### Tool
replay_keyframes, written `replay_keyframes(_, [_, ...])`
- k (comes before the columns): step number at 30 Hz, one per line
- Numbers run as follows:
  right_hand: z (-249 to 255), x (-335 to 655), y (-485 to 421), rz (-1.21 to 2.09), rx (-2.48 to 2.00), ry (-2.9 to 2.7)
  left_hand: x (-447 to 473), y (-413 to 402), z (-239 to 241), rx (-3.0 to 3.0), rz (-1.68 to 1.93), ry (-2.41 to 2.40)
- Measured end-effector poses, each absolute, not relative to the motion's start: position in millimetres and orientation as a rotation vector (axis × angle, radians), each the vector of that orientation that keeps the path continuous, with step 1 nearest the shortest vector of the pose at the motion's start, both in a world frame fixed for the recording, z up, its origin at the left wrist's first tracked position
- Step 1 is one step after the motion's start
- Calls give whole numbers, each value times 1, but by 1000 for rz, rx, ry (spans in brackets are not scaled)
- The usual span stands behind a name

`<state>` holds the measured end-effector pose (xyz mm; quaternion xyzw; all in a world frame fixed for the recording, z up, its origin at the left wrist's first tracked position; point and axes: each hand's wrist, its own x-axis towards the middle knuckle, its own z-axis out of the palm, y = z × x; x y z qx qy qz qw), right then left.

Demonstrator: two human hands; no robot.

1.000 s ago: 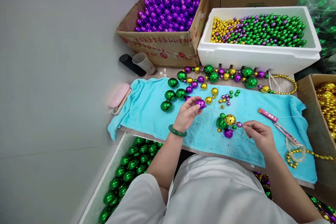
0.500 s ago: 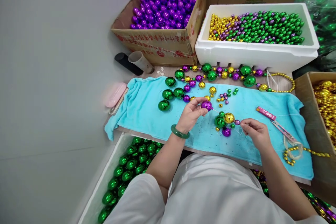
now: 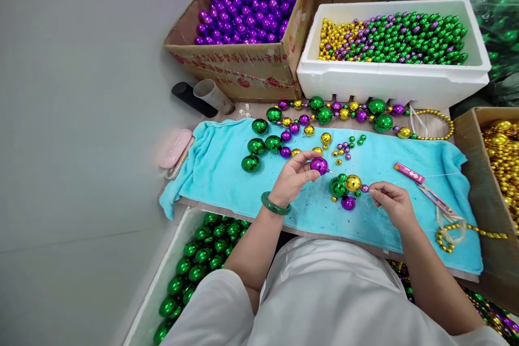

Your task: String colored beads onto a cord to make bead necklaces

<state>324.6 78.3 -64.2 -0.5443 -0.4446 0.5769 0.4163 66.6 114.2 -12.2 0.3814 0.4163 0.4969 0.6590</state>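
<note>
My left hand (image 3: pixel 292 177), with a green bangle (image 3: pixel 275 204) at its wrist, grips a large purple bead (image 3: pixel 319 166) between thumb and fingers. A thin thread runs from that bead towards a strung cluster with a green bead (image 3: pixel 338 187), a gold bead (image 3: pixel 353 183) and another purple bead (image 3: pixel 347 203). My right hand (image 3: pixel 391 199) is pinched on the thread, right beside a small light purple bead (image 3: pixel 365 188). The cluster hangs or rests over the blue towel (image 3: pixel 227 173); which one I cannot tell.
Strung beads (image 3: pixel 324 115) lie along the towel's back edge. Loose small beads (image 3: pixel 343 147), scissors (image 3: pixel 437 198) and a gold bead string (image 3: pixel 446 240) are on the towel. Behind stand a carton (image 3: pixel 231 62) of purple beads and a white foam box (image 3: pixel 389 73). Green beads fill a bin (image 3: pixel 162 259) below.
The view has shifted slightly, moving the whole scene a little to the left. Both hands keep the same hold on the purple bead and the thread.
</note>
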Motion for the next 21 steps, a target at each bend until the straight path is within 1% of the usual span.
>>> replay_keyframes(3, [-68, 323, 77, 1498, -1347, -1089, 69, 112, -13, 829, 1098, 882])
replay_keyframes(8, [-77, 316, 74, 1591, -1346, -1008, 78, 107, -21, 911, 1053, 915])
replay_keyframes(12, [-79, 314, 73, 1691, -1301, -864, 75, 124, -27, 1018, 1049, 929])
replay_keyframes(14, [-78, 316, 74, 1703, -1267, -803, 72, 141, -32, 1239, 1099, 1122])
replay_keyframes(16, [-76, 319, 76, 1678, -1249, -765, 71, 161, -39, 1584, 1072, 1360])
replay_keyframes(18, [-74, 322, 77, 1639, -1247, -755, 75, 177, -50, 1878, 934, 1516])
replay_keyframes(21, [-71, 327, 78, 1579, -1262, -777, 85, 192, -66, 2093, 716, 1621])
